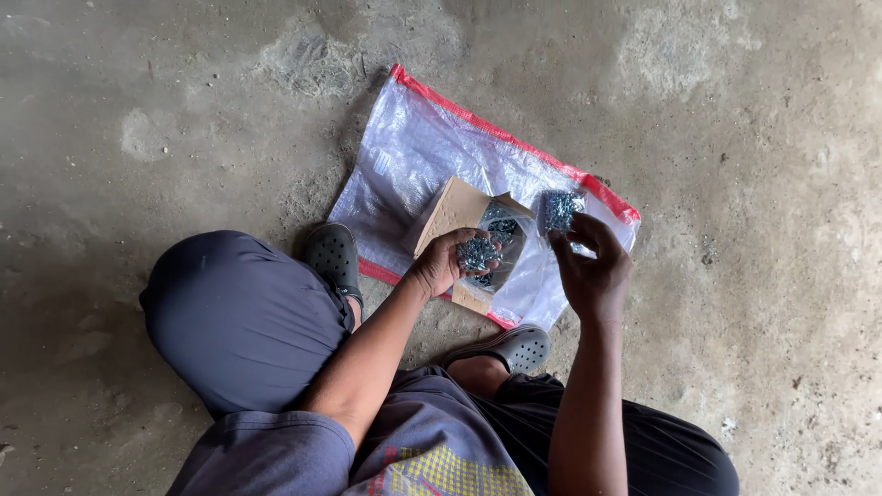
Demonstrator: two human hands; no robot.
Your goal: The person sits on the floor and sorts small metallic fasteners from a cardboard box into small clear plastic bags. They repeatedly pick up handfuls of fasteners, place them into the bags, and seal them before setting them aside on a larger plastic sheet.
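We count two hands: our left hand (450,262) cupping one heap of small silvery screws (476,253), too many to number, and our right hand (593,266) pinching one small clear bag of screws (559,209). One open cardboard box (459,216) sits on one woven plastic sack (432,147), red-edged. Two dark clogs (333,255) show.

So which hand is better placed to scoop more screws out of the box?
Probably the left hand: it sits right at the open cardboard box, already cupping loose screws. The right hand is off to the side, pinching a small clear bag of screws.
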